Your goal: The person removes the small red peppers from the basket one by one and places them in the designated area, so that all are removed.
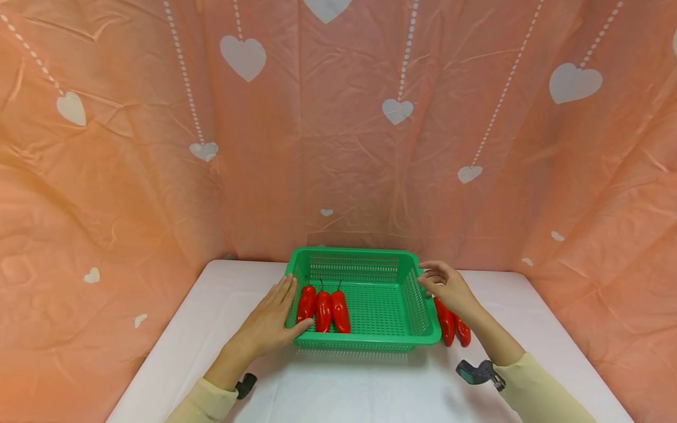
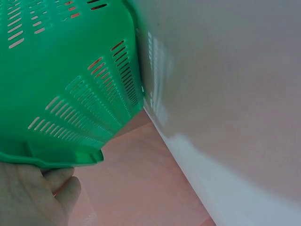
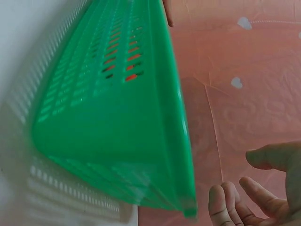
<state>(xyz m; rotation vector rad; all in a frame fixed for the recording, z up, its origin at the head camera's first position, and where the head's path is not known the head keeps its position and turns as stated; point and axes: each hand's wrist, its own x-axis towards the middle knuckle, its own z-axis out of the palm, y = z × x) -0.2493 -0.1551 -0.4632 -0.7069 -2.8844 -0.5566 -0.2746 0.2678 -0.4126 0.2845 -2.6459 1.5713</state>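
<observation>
A green plastic basket with slotted walls stands on the table. Three red peppers with thin dark stems lie side by side in its left part. My left hand rests along the left rim, fingers straight and thumb spread toward the front corner. In the left wrist view its fingers touch the rim. By the right rim hovers my right hand, its fingers loosely bent and holding nothing. The right wrist view shows these fingers apart from the basket wall. Below this hand, outside the basket, more red peppers lie partly hidden.
A white cloth covers the table. Pink sheeting with white hearts hangs behind and on both sides. Dark wrist devices sit at both sleeves.
</observation>
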